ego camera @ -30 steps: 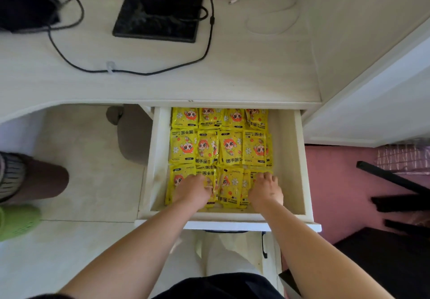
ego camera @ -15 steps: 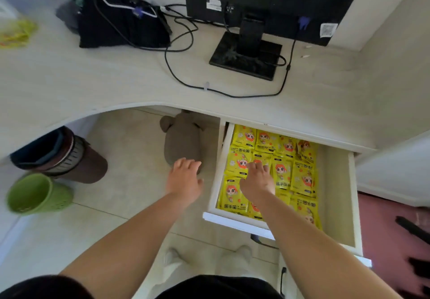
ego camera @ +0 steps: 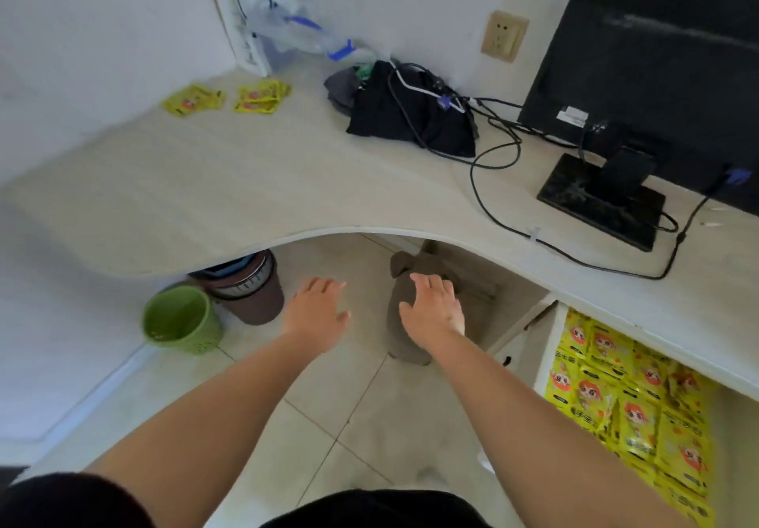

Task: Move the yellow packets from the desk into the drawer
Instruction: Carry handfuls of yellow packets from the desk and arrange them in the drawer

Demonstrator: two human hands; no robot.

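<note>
Fingers (ego camera: 324, 287) on the left hand (ego camera: 314, 316) are spreading loose and straight, gripping nothing. The right hand (ego camera: 431, 312) is matching it, palm down, relaxed and empty. Both hands are hanging over the floor tiles, just below the curved front edge of the tabletop (ego camera: 246, 182).

Half a second ago the right hand was over the stored packets (ego camera: 624, 404) inside the drawer (ego camera: 548, 334), with the left floating just outside its wall. Now both are pulling clear to the left, and the open drawer is sitting at four o'clock from the right hand, well apart. The view is swinging left too, and the far corner of the tabletop is coming into sight.

That is where the yellow packets (ego camera: 193, 99) are lying: two small heaps side by side near the wall, at eleven o'clock from the left fingers and well apart from them.

A black bag (ego camera: 386, 121) draped with cables is sitting at one o'clock and a monitor (ego camera: 657, 55) at two. A green bin (ego camera: 180, 320) is standing at nine o'clock, just beside a brown bin (ego camera: 256, 297). A grey soft shape (ego camera: 400, 264) is lying on the floor beneath the right hand.
</note>
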